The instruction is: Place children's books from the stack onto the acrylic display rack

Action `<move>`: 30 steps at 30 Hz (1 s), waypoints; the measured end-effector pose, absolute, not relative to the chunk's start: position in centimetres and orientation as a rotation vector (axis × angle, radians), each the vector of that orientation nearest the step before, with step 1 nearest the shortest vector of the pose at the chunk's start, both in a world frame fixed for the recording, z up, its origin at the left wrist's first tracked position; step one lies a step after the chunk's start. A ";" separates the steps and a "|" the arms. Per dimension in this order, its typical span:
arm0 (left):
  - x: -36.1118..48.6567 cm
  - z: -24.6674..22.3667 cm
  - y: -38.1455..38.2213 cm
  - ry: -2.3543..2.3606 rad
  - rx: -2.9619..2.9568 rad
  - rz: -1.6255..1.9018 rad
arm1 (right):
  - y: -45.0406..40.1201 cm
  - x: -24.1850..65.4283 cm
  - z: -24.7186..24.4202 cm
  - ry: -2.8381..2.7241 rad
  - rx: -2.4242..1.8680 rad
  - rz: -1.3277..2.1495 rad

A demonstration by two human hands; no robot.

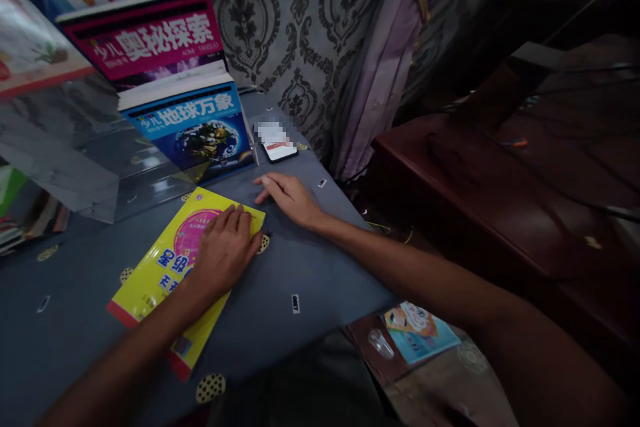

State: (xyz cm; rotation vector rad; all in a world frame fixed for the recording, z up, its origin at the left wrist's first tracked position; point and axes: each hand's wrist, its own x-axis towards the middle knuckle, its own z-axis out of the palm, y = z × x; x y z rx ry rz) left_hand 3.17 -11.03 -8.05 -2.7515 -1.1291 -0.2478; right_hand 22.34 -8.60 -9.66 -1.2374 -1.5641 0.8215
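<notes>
A yellow book (150, 280) with a pink circle and blue characters lies tilted on the grey-blue tablecloth. My left hand (225, 247) rests palm down across its upper part, fingers laid out toward the far edge and covering part of the cover. To the right of the book, my right hand (287, 197) is over the tablecloth, apart from the book, its index finger stretched out and the other fingers partly bent. Nothing shows in it. Just beyond that hand lies a phone (280, 149) with a lit screen.
A clear stand (107, 193) holds upright books, among them a blue book (200, 127) and a magenta book (150, 47). More books (30, 213) are stacked at the left. Behind hangs a patterned curtain (295, 27). Dark red wooden furniture (450, 173) stands right; a light-blue booklet (423, 333) lies below the table edge.
</notes>
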 end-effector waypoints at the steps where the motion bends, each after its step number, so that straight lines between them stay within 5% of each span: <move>1: 3.2 -8.1 -11.0 -1.117 -2.749 -0.248 | -8.8 22.4 -9.6 -1.581 -1.244 0.825; 30: 2.5 -6.5 -10.2 -1.132 -2.887 -0.309 | -9.9 22.8 -9.2 -1.607 -1.246 0.870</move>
